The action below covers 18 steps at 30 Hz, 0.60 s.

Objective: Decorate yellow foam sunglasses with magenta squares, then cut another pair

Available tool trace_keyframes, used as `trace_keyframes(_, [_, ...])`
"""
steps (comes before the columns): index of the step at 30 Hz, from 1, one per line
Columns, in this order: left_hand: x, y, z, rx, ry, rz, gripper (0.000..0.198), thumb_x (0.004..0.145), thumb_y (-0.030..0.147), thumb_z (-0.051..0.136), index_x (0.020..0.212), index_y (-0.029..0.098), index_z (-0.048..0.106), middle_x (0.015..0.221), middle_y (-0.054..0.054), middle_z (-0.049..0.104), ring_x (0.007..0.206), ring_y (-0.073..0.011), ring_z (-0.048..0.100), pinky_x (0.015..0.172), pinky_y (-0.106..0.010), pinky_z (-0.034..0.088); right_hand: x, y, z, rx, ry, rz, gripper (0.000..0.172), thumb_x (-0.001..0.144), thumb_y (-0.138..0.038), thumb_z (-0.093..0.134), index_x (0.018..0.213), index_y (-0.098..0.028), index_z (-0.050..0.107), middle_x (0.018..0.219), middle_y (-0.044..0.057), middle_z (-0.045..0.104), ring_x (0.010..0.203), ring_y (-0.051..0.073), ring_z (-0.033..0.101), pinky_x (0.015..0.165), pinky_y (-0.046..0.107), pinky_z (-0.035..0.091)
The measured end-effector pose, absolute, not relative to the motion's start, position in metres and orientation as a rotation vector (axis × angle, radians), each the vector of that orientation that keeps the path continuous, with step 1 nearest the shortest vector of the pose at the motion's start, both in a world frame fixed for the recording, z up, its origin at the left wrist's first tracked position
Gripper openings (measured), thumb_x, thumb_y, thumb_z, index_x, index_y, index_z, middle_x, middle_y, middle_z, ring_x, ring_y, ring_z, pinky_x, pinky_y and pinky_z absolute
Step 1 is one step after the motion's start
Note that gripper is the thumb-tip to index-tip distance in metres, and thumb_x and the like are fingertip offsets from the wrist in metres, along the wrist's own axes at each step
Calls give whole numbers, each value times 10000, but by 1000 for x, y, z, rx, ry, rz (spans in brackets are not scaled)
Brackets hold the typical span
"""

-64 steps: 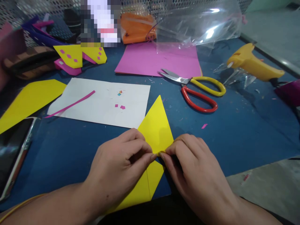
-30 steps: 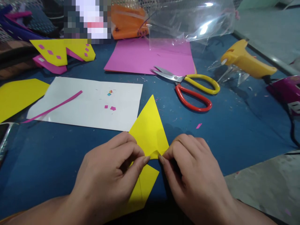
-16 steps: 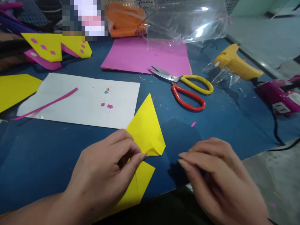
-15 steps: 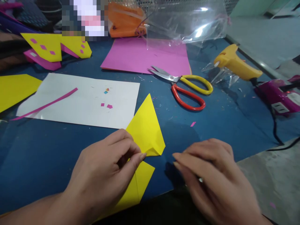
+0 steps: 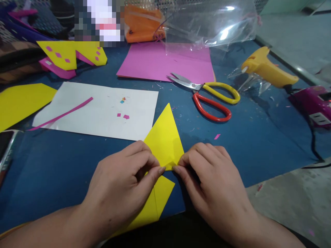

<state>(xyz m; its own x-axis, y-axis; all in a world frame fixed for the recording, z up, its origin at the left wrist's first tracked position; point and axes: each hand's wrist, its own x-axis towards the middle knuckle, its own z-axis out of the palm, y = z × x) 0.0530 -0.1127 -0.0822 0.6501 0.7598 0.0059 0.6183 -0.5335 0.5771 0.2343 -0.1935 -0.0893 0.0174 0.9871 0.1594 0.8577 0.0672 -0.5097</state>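
Observation:
A yellow folded paper (image 5: pixel 167 139), pointed at its far end, lies on the blue table before me. My left hand (image 5: pixel 124 179) pinches its near edge between thumb and forefinger. At the near right corner my right hand (image 5: pixel 212 175) pinches the same paper, thumb on a small folded flap. The two thumbs are close together along that edge. A second yellow paper piece (image 5: pixel 164 196), with a crease line, lies under and beside my left hand, partly hidden by it.
Ahead lie a white sheet (image 5: pixel 103 120) with a pink strip, scissors (image 5: pixel 192 85), and pink paper (image 5: pixel 155 62). A yellow glue gun (image 5: pixel 271 70) and purple power socket (image 5: pixel 314 105) are right. Decorated yellow-and-pink paper (image 5: pixel 63 58) lies near another person's arm (image 5: pixel 15 65); a phone (image 5: pixel 6 151) is at left.
My right hand has moved left from beside the yellow folded paper and now grips its corner. My left hand keeps its pinch. The view has shifted slightly, bringing the phone in at left.

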Motion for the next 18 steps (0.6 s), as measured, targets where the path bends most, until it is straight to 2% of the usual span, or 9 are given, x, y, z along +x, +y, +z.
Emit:
trace_keyframes(5, [53,-112,-80,2346,1046,310,154,894,251,577,745,236,615,779,34,600,657,-119,579,547,-266,386,232,-188,-88,-1852,-1882,367,215,938,-245,530,728,-199,524,722,14,549,667,180,469,620,329,292])
trace_keyframes(11, [55,-112,-79,2451,1059,234,138,886,235,536,749,224,531,773,17,552,575,-127,511,477,-272,327,231,-187,-89,-1861,-1917,364,235,934,-236,526,707,-203,475,713,7,518,660,182,446,614,336,275])
trace_keyframes(18, [55,-114,-77,2439,1049,197,119,898,238,511,781,220,507,810,6,565,599,-129,517,491,-262,357,233,-189,-89,-1863,-1829,485,148,921,-251,573,808,-210,487,805,3,552,707,185,492,632,323,315])
